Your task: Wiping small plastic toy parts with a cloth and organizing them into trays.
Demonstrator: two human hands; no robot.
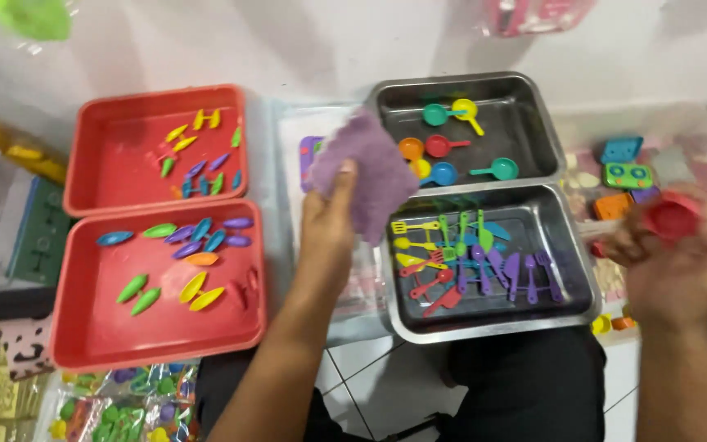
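Note:
My left hand [326, 219] holds up a purple cloth [366, 166] between the red trays and the steel trays. My right hand [671, 260] grips a small red toy pot [672, 217] at the right, beside the near steel tray [570, 245]. That tray holds several small toy utensils in many colours [468, 262]. The far steel tray [525, 90] holds several toy pans and ladles [443, 147]. The right hand is blurred.
Two red trays sit at the left, the far one [108, 155] and the near one [83, 319], each with several small coloured leaf-shaped pieces. A clear bin [697, 155] at the right holds toy stoves and blocks. Bagged toys [116, 409] lie at the bottom left.

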